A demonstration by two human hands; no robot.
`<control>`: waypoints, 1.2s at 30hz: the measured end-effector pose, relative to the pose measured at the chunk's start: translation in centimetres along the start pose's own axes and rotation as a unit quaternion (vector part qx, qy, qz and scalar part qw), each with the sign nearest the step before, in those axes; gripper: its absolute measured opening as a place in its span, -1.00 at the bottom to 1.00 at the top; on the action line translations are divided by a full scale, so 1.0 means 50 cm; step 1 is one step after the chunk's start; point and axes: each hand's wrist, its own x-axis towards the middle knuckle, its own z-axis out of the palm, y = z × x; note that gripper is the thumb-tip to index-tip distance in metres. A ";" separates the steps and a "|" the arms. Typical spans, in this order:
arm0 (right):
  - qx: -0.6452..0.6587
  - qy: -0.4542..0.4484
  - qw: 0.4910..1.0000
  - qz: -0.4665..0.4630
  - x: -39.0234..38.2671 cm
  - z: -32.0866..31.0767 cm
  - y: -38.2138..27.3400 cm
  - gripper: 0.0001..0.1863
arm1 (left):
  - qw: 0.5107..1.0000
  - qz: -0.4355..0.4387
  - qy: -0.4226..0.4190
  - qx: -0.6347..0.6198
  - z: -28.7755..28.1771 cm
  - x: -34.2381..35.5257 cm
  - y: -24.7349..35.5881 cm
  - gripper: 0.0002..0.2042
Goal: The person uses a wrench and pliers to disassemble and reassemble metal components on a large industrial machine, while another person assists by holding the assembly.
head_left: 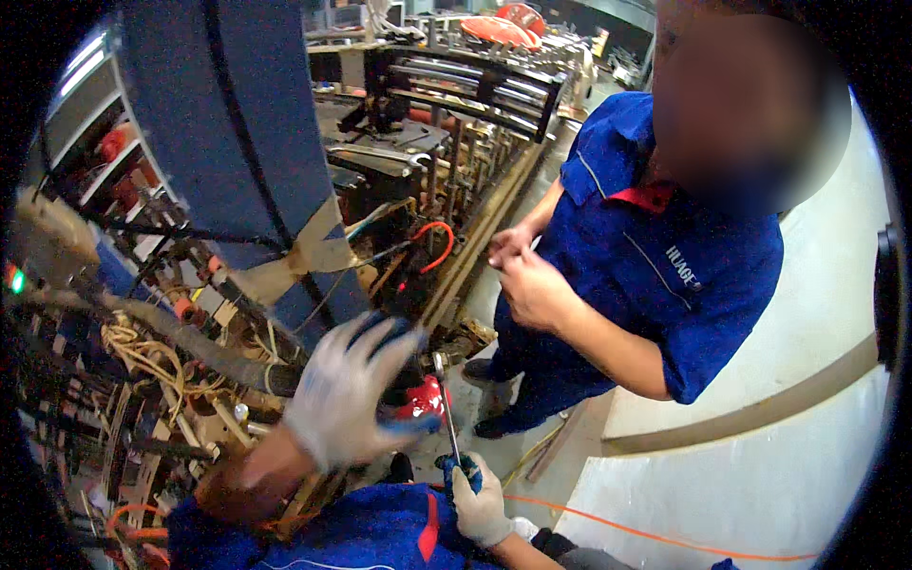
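Observation:
My left hand [351, 399], in a white glove with blue coating, is raised with fingers spread over the machine, beside a shiny red object [420, 401] that it partly covers. My right hand [483, 503], similarly gloved, is wrapped round the lower end of a long steel wrench [450, 423] at the bottom middle. The wrench stands up from that hand, its metal head next to the red object and dark machine parts. What the head rests on, if anything, I cannot make out.
A co-worker [646, 266] in blue overalls stands at right, hands together. Machinery with hoses [218, 351] and a blue-grey column [214, 114] fills the left. Large white panels [722, 484] lie at right, an orange cable [636, 524] along the bottom. A metal rail [484, 228] runs backward.

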 end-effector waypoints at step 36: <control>0.121 0.005 0.989 0.086 -0.011 0.040 -0.108 -0.57 | 0.941 -0.106 -0.314 -0.073 0.028 0.094 -0.080 -0.43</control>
